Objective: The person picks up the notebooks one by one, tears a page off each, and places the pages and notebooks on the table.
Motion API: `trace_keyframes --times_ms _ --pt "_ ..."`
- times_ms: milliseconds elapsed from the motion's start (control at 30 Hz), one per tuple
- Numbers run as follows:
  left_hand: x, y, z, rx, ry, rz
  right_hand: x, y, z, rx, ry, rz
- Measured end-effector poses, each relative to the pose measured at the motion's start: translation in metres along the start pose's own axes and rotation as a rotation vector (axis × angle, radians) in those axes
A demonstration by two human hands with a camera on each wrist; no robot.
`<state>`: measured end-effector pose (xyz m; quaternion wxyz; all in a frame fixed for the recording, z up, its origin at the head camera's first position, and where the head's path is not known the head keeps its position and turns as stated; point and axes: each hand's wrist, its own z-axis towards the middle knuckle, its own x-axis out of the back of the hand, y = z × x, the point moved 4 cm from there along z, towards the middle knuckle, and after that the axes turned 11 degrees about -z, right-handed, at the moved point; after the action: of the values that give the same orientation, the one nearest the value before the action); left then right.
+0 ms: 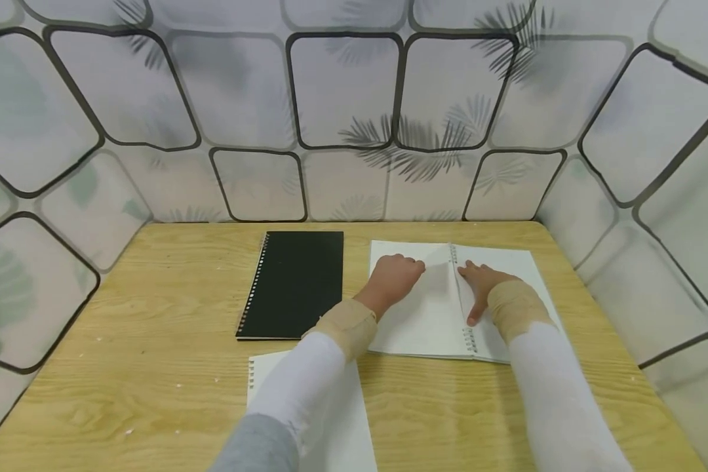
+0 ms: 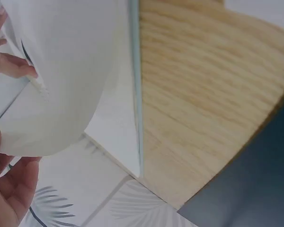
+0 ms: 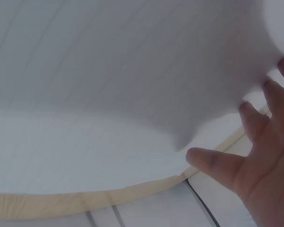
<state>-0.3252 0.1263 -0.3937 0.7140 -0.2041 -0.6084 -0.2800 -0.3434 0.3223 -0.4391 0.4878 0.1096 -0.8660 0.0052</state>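
A spiral-bound notebook (image 1: 415, 331) lies spread open at the right side of the table, its white pages blank. My left hand (image 1: 394, 280) is over its left half; in the left wrist view the thumb and fingers pinch the edge of a page (image 2: 61, 113), which bows up off the pages beneath. On the right half, my right hand (image 1: 485, 285) lies beside the spiral binding (image 1: 469, 341). Its fingers are spread, and in the right wrist view the fingertips (image 3: 248, 111) touch the paper, which is creased near the thumb.
Left of the open notebook lies a closed black spiral notebook (image 1: 297, 282). Nearer the front, a white sheet or pad (image 1: 345, 419) with a punched left edge sits partly under my left forearm. A patterned wall covering (image 1: 348, 183) rises behind the wooden table (image 1: 153, 341).
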Motion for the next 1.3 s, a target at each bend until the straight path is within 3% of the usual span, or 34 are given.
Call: trace_keyframes --times_ms 233,400,567,700,767,833,967,1067,1167,1300 --pt "-0.002 0.001 -0.014 -0.118 -0.11 0.078 -0.003 0.001 0.009 0.01 -0.019 0.037" --pt "-0.001 -0.001 -0.024 -0.167 -0.097 0.083 -0.001 0.001 0.01 0.005 -0.013 0.034" --pt "0.003 0.006 -0.033 -0.257 -0.028 0.103 -0.002 0.001 0.012 0.016 0.014 0.044" --pt "0.016 0.013 -0.04 -0.334 0.14 0.099 -0.007 0.006 0.014 -0.013 0.02 0.059" --pt "0.023 0.012 -0.041 -0.277 0.19 0.028 -0.008 0.006 0.013 -0.031 0.008 0.075" --pt "0.026 0.006 -0.04 -0.15 0.157 -0.06 -0.007 0.005 0.01 -0.037 -0.008 0.07" --pt "0.017 -0.014 -0.04 0.198 -0.129 -0.2 0.0 -0.002 -0.001 0.006 -0.018 0.054" --pt "0.007 -0.03 -0.044 0.341 -0.291 -0.247 0.0 -0.004 -0.008 0.036 -0.017 0.062" --pt "0.0 -0.044 -0.049 0.417 -0.29 -0.333 -0.001 -0.005 -0.016 0.078 -0.011 0.112" --pt "-0.004 -0.059 -0.053 0.463 -0.209 -0.534 -0.001 -0.007 -0.028 0.112 -0.025 0.164"
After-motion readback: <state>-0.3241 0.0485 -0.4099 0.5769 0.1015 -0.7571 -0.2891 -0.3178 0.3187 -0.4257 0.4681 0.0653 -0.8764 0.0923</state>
